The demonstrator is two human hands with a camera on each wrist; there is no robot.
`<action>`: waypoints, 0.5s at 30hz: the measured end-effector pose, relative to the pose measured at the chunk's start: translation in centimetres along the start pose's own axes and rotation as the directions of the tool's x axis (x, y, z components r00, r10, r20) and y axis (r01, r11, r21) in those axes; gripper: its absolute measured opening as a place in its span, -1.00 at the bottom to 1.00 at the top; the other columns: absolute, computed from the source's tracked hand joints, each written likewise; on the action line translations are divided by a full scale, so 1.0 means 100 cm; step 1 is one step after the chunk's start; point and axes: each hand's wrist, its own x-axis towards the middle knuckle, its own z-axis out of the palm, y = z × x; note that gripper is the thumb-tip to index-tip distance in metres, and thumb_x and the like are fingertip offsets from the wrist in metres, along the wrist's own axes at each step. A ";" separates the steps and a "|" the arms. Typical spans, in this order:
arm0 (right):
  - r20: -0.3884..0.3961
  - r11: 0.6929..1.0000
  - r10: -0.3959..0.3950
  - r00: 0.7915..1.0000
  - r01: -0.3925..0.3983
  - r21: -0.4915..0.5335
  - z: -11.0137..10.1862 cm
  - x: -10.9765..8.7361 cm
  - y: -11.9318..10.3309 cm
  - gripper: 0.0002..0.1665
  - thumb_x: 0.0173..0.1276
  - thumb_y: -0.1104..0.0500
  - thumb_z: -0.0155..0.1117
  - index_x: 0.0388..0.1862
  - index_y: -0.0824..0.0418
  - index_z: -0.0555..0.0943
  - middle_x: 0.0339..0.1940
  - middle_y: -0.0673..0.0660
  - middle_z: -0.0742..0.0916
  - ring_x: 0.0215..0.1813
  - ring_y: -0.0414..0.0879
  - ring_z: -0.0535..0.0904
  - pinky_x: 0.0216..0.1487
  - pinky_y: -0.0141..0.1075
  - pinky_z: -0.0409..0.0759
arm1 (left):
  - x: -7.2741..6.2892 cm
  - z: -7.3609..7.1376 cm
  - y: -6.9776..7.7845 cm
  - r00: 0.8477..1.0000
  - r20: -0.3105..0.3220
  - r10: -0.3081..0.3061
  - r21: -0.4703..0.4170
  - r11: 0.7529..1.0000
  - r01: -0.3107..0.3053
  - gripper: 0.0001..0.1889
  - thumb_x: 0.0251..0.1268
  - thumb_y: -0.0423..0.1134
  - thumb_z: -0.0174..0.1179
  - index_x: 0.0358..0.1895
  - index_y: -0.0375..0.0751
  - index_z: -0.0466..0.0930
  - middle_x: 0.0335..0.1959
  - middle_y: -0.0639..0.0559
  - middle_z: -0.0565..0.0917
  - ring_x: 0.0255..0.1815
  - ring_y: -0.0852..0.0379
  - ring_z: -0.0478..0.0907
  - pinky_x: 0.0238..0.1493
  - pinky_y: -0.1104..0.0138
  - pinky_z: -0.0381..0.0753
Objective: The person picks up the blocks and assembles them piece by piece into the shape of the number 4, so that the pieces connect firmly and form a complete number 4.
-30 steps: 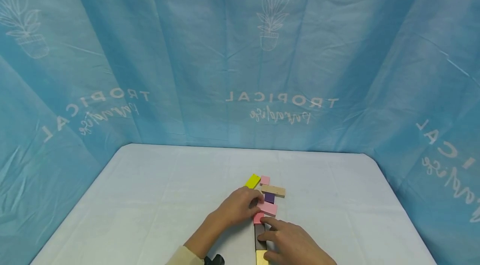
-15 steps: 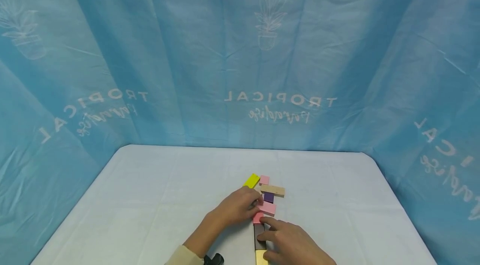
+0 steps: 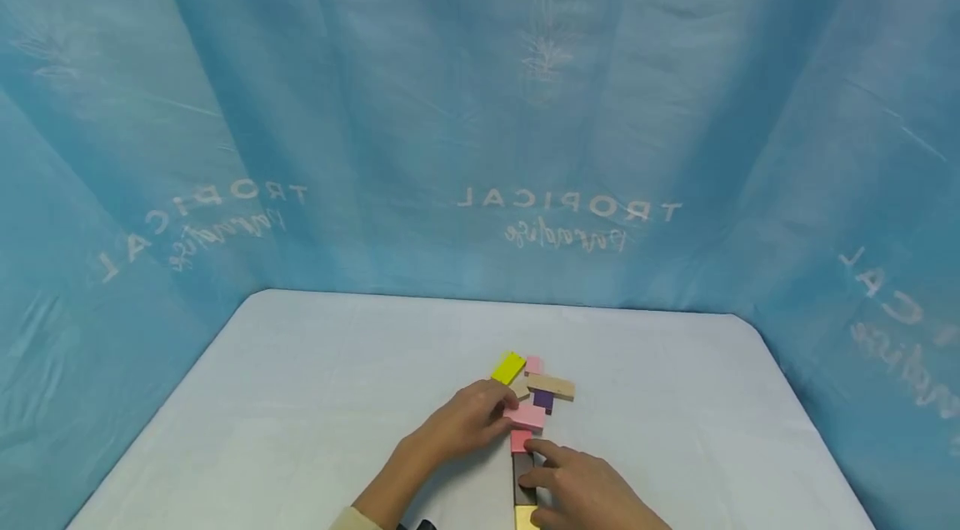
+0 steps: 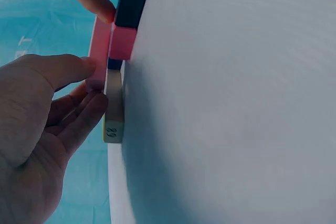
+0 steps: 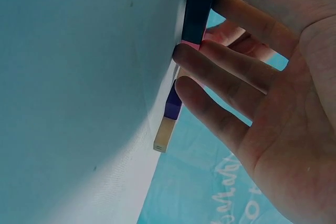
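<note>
Between thumb and fingers, my left hand [image 3: 465, 423] pinches one end of a long pink block [image 3: 525, 417]. In the left wrist view, the pink block [image 4: 100, 45] overlaps a coral block [image 4: 123, 43] and a wooden block [image 4: 114, 108] with printed digits. My right hand [image 3: 581, 487] lies along the right side of a row on the table. Its fingers are extended, with fingertips at the coral block [image 3: 519, 443] and the dark block [image 3: 523, 463]. A pale yellow block [image 3: 524, 518] forms the near end of this row, partly covered by that hand.
Beyond the hands, a purple block [image 3: 543, 402], a wooden plank [image 3: 551, 387], a shorter wooden piece [image 3: 519, 389], a light pink block [image 3: 534, 365] and a bright yellow block [image 3: 509, 368] sit close together. A blue curtain [image 3: 480, 138] hangs behind the white table [image 3: 337, 363].
My left hand has shifted slightly left with the pink block, and the shorter wooden piece behind it now shows. My right hand stays at the row. The head view has moved slightly.
</note>
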 end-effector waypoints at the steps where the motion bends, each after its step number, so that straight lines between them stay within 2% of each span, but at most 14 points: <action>1: 0.001 1.000 0.000 1.000 0.000 -0.006 0.001 -0.001 0.001 -0.63 0.18 -0.19 0.36 -0.01 -0.27 0.67 0.27 -0.05 0.53 0.15 -0.12 0.51 -0.03 -0.08 0.58 | -0.001 0.001 0.000 1.000 -0.001 0.004 -0.003 1.000 -0.004 -0.79 0.25 -0.18 0.30 -0.08 -0.03 0.58 -0.26 0.26 0.54 -0.24 0.35 0.41 -0.09 0.45 0.49; 4: -0.002 1.000 0.002 1.000 -0.002 -0.012 0.003 -0.002 0.003 -0.64 0.19 -0.18 0.36 -0.01 -0.28 0.67 0.27 -0.06 0.53 0.15 -0.12 0.51 -0.03 -0.09 0.58 | -0.003 0.003 -0.001 1.000 -0.012 0.025 -0.013 1.000 -0.025 -0.76 0.24 -0.19 0.31 -0.05 -0.04 0.56 -0.26 0.25 0.54 -0.26 0.36 0.42 -0.10 0.47 0.49; 8: -0.018 1.000 -0.021 1.000 0.021 0.003 0.002 -0.001 0.003 -0.65 0.19 -0.17 0.35 -0.01 -0.27 0.67 0.27 -0.06 0.52 0.15 -0.13 0.51 -0.05 -0.10 0.58 | -0.008 -0.002 -0.001 0.999 -0.045 0.022 -0.019 1.000 -0.023 -0.76 0.21 -0.22 0.33 -0.08 -0.04 0.56 -0.24 0.23 0.56 -0.27 0.34 0.45 -0.11 0.46 0.51; 15: 0.007 1.000 0.013 1.000 -0.013 -0.023 0.000 -0.001 0.000 -0.61 0.17 -0.21 0.36 0.01 -0.28 0.66 0.27 -0.05 0.53 0.11 -0.11 0.53 -0.05 -0.04 0.58 | -0.017 -0.007 -0.004 0.999 -0.041 0.023 -0.017 1.000 -0.024 -0.77 0.22 -0.26 0.31 -0.07 -0.07 0.57 -0.19 0.21 0.59 -0.23 0.34 0.50 -0.12 0.46 0.51</action>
